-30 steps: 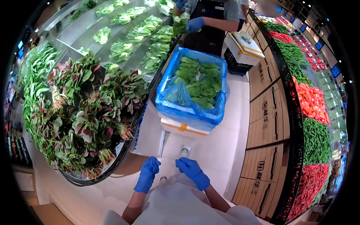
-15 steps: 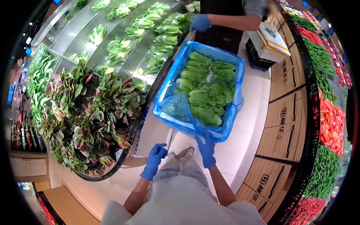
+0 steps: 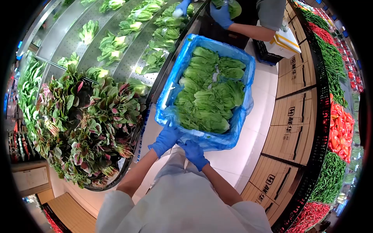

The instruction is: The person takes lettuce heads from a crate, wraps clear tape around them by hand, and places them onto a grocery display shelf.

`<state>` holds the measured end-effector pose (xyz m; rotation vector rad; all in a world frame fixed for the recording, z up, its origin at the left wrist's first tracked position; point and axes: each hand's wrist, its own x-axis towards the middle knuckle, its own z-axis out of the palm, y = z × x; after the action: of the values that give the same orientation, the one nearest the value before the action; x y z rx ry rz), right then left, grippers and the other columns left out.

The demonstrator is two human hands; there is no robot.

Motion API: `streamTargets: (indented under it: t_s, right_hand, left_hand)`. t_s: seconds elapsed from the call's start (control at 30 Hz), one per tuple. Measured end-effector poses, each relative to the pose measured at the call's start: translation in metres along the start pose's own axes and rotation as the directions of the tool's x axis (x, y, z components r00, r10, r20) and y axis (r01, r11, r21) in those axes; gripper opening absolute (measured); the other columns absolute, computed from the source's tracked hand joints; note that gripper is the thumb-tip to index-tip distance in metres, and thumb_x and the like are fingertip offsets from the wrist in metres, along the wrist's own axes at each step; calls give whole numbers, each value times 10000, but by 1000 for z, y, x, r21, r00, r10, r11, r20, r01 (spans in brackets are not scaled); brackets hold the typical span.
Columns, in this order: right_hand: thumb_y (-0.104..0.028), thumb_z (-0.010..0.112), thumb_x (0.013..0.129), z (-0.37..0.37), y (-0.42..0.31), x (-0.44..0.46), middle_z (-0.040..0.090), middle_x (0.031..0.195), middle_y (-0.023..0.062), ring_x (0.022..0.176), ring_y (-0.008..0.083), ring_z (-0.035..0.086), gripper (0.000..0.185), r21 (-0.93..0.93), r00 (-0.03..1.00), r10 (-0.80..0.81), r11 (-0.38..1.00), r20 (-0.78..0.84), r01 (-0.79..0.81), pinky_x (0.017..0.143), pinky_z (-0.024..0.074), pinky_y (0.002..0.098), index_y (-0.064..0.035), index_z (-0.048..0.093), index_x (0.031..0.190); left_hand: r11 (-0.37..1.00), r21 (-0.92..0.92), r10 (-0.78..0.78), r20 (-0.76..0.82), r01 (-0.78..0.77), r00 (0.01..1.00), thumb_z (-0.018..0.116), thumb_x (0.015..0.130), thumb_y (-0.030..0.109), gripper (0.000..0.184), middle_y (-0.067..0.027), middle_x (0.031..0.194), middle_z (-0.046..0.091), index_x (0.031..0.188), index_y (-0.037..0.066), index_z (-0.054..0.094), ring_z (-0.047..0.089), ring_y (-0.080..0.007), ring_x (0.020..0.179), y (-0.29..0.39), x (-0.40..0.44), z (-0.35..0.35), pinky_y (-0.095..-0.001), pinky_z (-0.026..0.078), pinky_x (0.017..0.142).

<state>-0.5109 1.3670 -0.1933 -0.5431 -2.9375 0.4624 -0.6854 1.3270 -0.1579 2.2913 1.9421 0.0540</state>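
A crate lined with blue plastic holds several heads of green lettuce (image 3: pixel 208 97) in front of me. At its near left corner, my left hand (image 3: pixel 166 139), in a blue glove, closes its fingers on the plastic liner (image 3: pixel 169 116). My right hand (image 3: pixel 193 153), gloved too, is beside it, fingers bent at the liner's near edge; its fingertips are partly hidden. The liner is folded outward over the crate's rim, leaving the lettuce uncovered.
Across the crate a co-worker's gloved hand (image 3: pixel 221 15) holds a lettuce; the other reaches to the sloped shelf (image 3: pixel 124 50). Red-green leafy bunches (image 3: pixel 85 132) fill a display at left. A white box (image 3: pixel 281 44) stands behind; cartons (image 3: pixel 287 124) and peppers (image 3: pixel 342 128) line the right.
My left hand has moved up to the crate's corner, my right hand leftward along the near edge. The liner flap has come off the lettuce. The co-worker now holds a lettuce.
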Motion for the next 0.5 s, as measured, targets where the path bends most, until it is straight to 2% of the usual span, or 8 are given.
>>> streamTargets:
  t_s: [0.1,0.2,0.27,0.3,0.33,0.37,0.4,0.5]
  right_hand:
    - [-160,522,776,-11,-2,1,521,835,92,765,258,530,401,230,973,125,958,194,-169,665,450,385,-235,523,1169]
    - [-176,527,803,2,3,-12,550,905,99,780,259,552,371,376,975,213,900,64,-221,638,466,375,-223,518,1171]
    - [-170,509,831,23,14,-25,580,960,119,779,277,571,336,443,877,481,785,5,-433,634,475,351,-203,514,1165]
    - [-189,505,848,10,19,-28,604,956,120,750,231,594,301,450,817,568,707,97,-545,644,474,309,-124,523,1142]
    - [-189,505,848,20,30,-41,604,956,120,750,231,594,301,445,818,566,710,101,-546,644,474,309,-124,523,1142]
    - [-203,505,853,30,41,-52,613,880,101,704,199,590,287,555,759,650,617,43,-559,630,467,293,-85,537,1112]
    - [-218,504,857,37,51,-61,621,803,82,658,168,585,287,660,686,728,517,-4,-545,616,460,277,-46,551,1082]
    - [-249,504,861,-15,51,-66,589,637,49,559,102,543,248,805,415,884,81,214,-587,523,416,233,-31,605,922]
  left_hand:
    - [980,-86,-163,174,180,971,584,670,136,185,-54,915,550,849,169,614,514,-238,988,-10,-27,30,-381,413,855]
    - [918,-279,-285,25,281,958,599,702,152,155,-72,932,568,855,130,603,542,-247,926,-19,-40,41,-368,461,711]
    - [823,-449,-465,-181,348,867,564,761,185,119,-97,809,570,836,92,572,557,-275,751,-22,-43,45,-385,455,605]
    - [820,-455,-468,-181,348,865,564,761,185,119,-97,809,570,836,92,572,557,-275,751,-27,-46,49,-385,455,605]
    - [523,-688,-601,121,503,790,551,794,205,131,-110,787,573,839,83,562,552,-296,722,-32,-50,55,-383,449,608]
    - [143,-769,-595,437,624,675,537,827,226,154,-124,766,577,841,73,553,548,-318,692,-37,-54,61,-380,442,612]
    - [138,-770,-598,436,623,672,537,827,226,154,-124,766,577,841,73,553,548,-318,692,-38,-55,61,-380,442,612]
    - [306,-826,-865,-34,473,501,550,842,240,217,-141,736,570,826,27,514,551,-297,666,-32,-44,26,-364,427,627]
